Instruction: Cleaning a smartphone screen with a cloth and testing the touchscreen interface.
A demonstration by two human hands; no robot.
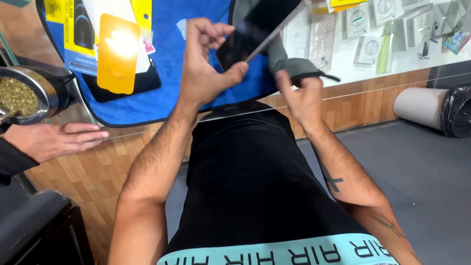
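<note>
The phone point(255, 34) sits between both hands above the mat point(171, 93), packages point(105, 44) lying left.

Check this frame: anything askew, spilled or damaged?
Nothing looks damaged or spilled. The left hand holds a dark phone tilted above the blue mat; the right hand grips a grey cloth against it.

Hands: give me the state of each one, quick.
Left hand: closed, holding the dark phone by its lower edge.
Right hand: closed, gripping a grey cloth against the phone.
</note>
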